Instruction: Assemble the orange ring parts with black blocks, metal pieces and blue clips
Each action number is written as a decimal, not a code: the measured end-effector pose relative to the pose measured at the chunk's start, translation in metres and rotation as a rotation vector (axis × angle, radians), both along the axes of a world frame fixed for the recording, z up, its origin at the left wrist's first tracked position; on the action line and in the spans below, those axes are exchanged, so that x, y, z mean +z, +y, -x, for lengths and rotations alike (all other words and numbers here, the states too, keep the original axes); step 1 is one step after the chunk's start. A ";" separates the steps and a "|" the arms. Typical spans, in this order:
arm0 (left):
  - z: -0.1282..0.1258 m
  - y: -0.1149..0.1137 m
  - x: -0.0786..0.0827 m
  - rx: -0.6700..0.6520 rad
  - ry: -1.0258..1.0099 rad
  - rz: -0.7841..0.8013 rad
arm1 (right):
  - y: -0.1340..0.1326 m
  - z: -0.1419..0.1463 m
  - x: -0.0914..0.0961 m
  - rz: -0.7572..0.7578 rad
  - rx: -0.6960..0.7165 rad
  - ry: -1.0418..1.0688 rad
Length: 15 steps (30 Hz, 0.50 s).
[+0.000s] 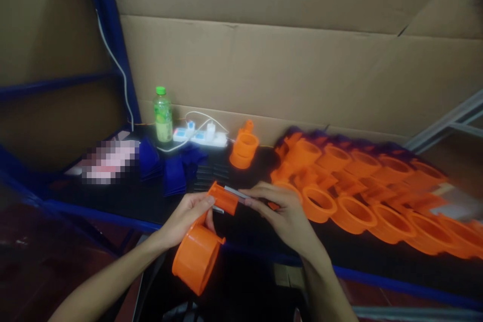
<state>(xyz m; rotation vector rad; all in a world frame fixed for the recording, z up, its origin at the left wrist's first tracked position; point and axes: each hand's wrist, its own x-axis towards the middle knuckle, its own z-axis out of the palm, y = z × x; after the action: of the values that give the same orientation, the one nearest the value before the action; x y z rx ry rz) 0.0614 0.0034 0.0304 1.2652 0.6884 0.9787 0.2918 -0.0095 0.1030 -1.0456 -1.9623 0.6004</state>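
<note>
My left hand [184,219] grips an orange plastic holder [202,246] made of a wide round cup and a narrow neck, held over the table's front edge. My right hand [281,211] pinches a thin grey metal strip [236,191] lying along the top of the holder's neck. Both hands are closed on what they hold. The neck end points up and to the right, the cup's opening faces down toward me.
Several orange cup-shaped parts [354,211] cover the black table [143,201] on the right. A small stack of orange parts [244,148], a white power strip [199,136], a green bottle [163,115], blue pieces [173,173] and dark strips [211,173] lie behind. Cardboard walls stand at the back.
</note>
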 end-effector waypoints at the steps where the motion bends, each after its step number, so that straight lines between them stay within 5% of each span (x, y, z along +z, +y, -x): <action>1: 0.000 -0.001 0.001 -0.020 0.008 -0.010 | 0.001 0.001 -0.001 0.034 0.019 0.034; 8: 0.006 -0.004 0.004 -0.231 0.044 -0.024 | 0.004 0.002 -0.009 0.525 0.174 0.215; 15: 0.005 0.000 -0.002 -0.207 -0.062 0.092 | 0.010 0.009 -0.014 0.528 0.230 0.238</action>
<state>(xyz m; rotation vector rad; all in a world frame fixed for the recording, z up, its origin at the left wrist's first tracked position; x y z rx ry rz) 0.0563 0.0030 0.0283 1.1944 0.5368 0.8033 0.2831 0.0006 0.0887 -0.9981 -1.7618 1.3600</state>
